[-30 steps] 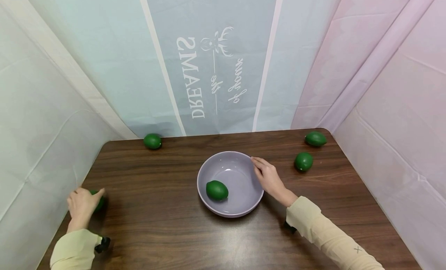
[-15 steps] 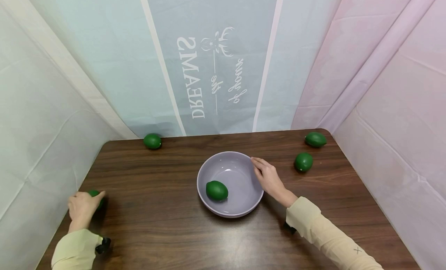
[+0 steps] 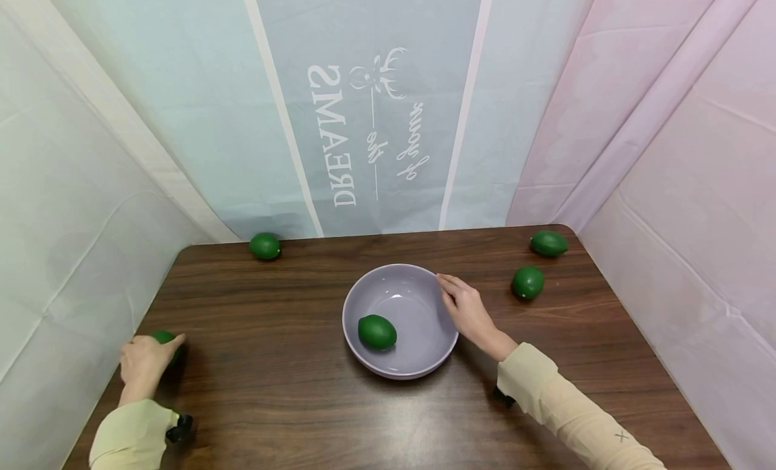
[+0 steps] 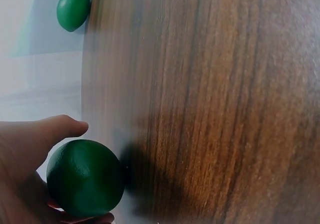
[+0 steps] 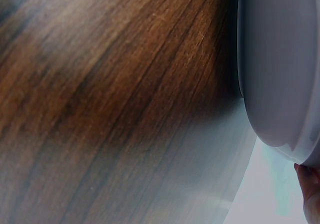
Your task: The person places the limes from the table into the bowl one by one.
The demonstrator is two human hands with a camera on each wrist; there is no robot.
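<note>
At the table's left edge my left hand [image 3: 144,363] curls round a green lime [image 4: 85,178], thumb along one side and fingertips on the other. The hand hides much of this lime in the head view. My right hand [image 3: 471,316] holds the right rim of a shallow lilac bowl [image 3: 418,349], its fingers over the edge. The bowl's outer wall fills the right side of the right wrist view, with a bit of the hand at its rim. One lime [image 3: 377,332] lies inside the bowl, towards its lower left.
Another lime [image 3: 265,246] sits by the back edge at left. Two more limes, a rear one [image 3: 548,243] and a nearer one [image 3: 528,282], lie at back right. Fabric sheets [image 3: 388,106] hang round the back and sides of the dark wooden table [image 3: 291,403].
The left hand has shifted very slightly down and to the right at the lime. The right hand, bowl and other limes stay where they were.
</note>
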